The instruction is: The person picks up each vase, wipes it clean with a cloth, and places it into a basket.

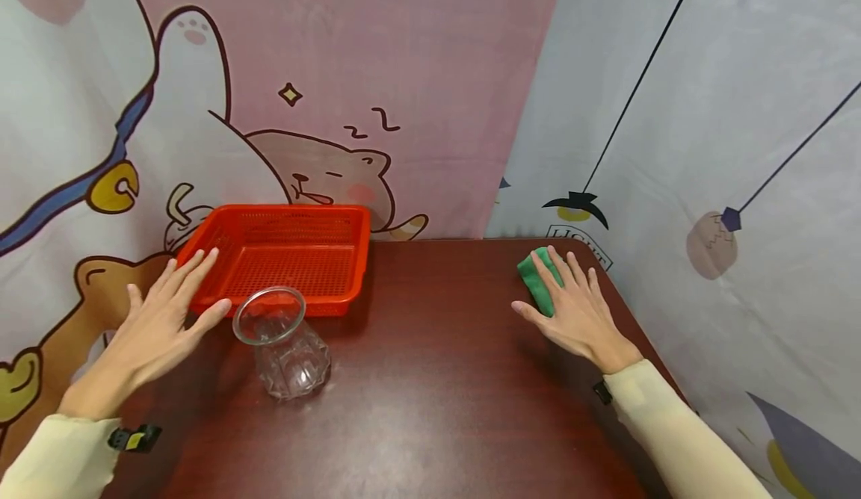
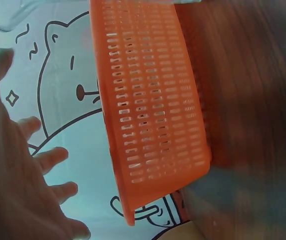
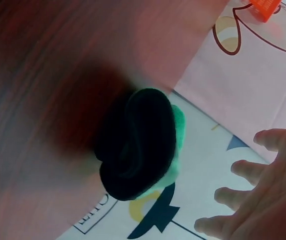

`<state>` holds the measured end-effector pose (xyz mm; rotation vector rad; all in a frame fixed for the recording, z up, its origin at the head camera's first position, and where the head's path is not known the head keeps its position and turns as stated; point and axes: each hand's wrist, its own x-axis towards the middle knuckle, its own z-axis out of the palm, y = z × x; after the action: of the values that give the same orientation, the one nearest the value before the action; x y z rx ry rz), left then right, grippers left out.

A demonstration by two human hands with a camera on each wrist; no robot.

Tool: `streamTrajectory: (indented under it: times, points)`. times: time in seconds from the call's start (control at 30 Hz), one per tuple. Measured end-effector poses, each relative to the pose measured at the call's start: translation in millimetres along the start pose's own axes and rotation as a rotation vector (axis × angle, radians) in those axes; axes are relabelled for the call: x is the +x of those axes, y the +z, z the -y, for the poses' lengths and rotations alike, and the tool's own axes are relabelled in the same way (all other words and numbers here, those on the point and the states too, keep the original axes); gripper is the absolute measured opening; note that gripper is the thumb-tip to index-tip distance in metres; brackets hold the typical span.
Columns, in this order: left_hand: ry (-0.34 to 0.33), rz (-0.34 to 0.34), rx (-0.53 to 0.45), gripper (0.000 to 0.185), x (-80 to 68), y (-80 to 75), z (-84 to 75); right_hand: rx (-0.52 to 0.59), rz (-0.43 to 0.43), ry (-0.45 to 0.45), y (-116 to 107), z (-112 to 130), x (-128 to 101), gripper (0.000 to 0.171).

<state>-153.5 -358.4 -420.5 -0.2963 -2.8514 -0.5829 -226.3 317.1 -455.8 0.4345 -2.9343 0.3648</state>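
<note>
My left hand (image 1: pixel 161 321), fingers spread and holding nothing, hovers in front of the red plastic basket (image 1: pixel 350 290), just left of a clear glass vase (image 1: pixel 293 364) with a wide rim. The vase stands on the table, its rim overlapping the basket's front in the head view. In the left wrist view, the basket's slotted side (image 2: pixel 152 110) appears beyond the hand's extended fingers. On the right, a folded green cloth (image 1: pixel 536 281) lies near the table's far corner. My right hand (image 1: pixel 577 312) is held over it with fingers spread, partly covering it in the head view.
The dark brown table (image 1: pixel 430 379) meets a pink cartoon-printed curtain (image 1: pixel 444 110) at the back and a pale one (image 1: pixel 773 148) along the right. A black strap device (image 1: pixel 134 438) is worn at the left wrist.
</note>
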Motion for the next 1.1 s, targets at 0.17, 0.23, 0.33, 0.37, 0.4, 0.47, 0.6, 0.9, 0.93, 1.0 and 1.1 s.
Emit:
streamTrajectory:
  times: [0.17, 0.23, 0.33, 0.37, 0.4, 0.47, 0.6, 0.9, 0.93, 1.0, 1.1]
  points:
    - [0.046, -0.035, -0.138, 0.084, -5.3, 1.6, -1.6, 0.007, 0.015, 0.025, 6, -9, 5, 0.104]
    - [0.063, -0.046, -0.171, 0.083, -6.7, 2.5, -4.0, 0.007, 0.021, 0.035, 8, -13, 7, 0.103]
    - [0.086, -0.069, -0.207, 0.083, -7.8, 4.4, -9.2, 0.015, 0.033, 0.054, 10, -19, 9, 0.103]
    - [0.093, -0.076, -0.22, 0.083, -8.0, 5.3, -11.3, 0.018, 0.036, 0.061, 11, -21, 10, 0.104]
    - [0.099, -0.083, -0.232, 0.083, -8.1, 6.1, -13.6, 0.02, 0.04, 0.068, 11, -23, 11, 0.104]
    - [0.109, -0.098, -0.255, 0.083, -8.6, 8.0, -18.1, 0.024, 0.049, 0.082, 13, -27, 12, 0.105]
    - [0.134, -0.12, -0.292, 0.083, -11.0, 11.4, -25.7, 0.023, 0.072, 0.102, 18, -33, 14, 0.107]
    - [0.195, -0.135, -0.345, 0.092, -15.9, 21.8, -40.6, 0.02, 0.081, 0.112, 25, -44, 19, 0.107]
    - [0.197, -0.135, -0.34, 0.094, -16.5, 22.8, -42.3, 0.02, 0.081, 0.113, 25, -45, 19, 0.107]
    - [0.2, -0.137, -0.328, 0.097, -17.7, 25.1, -44.8, 0.024, 0.086, 0.115, 27, -46, 20, 0.107]
    - [0.21, -0.137, -0.324, 0.103, -19.2, 28.4, -48.0, 0.027, 0.097, 0.12, 28, -47, 20, 0.106]
